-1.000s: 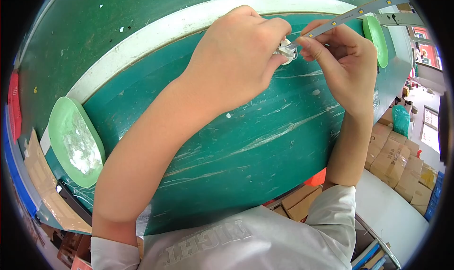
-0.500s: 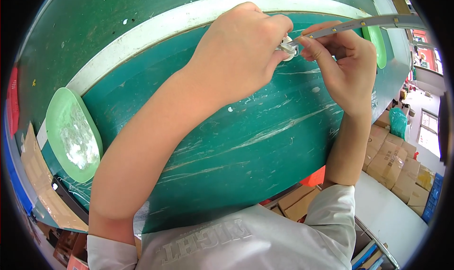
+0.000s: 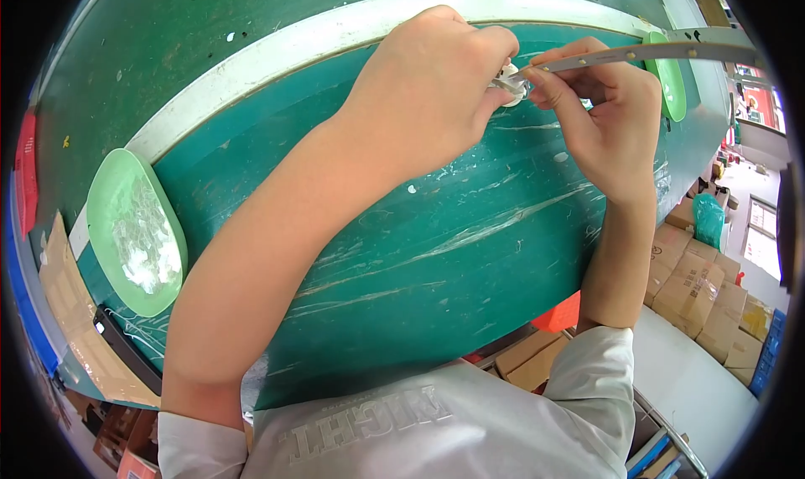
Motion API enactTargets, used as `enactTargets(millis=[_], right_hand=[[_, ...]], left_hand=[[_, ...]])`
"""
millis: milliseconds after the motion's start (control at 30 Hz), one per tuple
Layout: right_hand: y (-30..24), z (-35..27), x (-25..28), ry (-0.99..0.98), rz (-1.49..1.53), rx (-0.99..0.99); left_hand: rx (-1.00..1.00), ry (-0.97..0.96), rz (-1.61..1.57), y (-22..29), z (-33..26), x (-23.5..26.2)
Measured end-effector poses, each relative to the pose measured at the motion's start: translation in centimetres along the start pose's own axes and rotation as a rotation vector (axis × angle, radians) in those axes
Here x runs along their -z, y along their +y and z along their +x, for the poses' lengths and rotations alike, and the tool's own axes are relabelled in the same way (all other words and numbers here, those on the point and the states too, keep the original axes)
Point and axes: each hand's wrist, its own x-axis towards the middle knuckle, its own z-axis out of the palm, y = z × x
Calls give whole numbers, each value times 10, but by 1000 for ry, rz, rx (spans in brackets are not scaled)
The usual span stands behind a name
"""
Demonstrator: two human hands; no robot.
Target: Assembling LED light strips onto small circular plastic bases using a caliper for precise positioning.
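- My left hand (image 3: 432,85): closed on a white, rounded, plastic-looking piece (image 3: 513,91).
- My right hand (image 3: 616,101): pinching a flexible grey LED strip (image 3: 637,54).
- Between them: whether joined yet, unclear.

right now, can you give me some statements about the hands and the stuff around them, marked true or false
1. The right hand pinches a pale strip dotted with small squares. True.
2. The left hand lies flat and bare on the table. False: the left hand grips a small white piece at its fingertips.
3. The left green dish holds clear, shiny pieces. True.
4. The picture shows only one green dish. False: a second green dish sits beyond the right hand.
5. Cardboard boxes are stacked at the far left. False: they are at the right.
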Motion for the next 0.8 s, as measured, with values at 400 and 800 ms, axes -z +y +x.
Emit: enactTargets(millis=[400,800], right_hand=[[1,0,-6,37,39,37],[-3,0,4,24,-31,-23]], left_hand=[[-10,21,-61,-3,0,-1],[45,-20,-104,-4,0,0]])
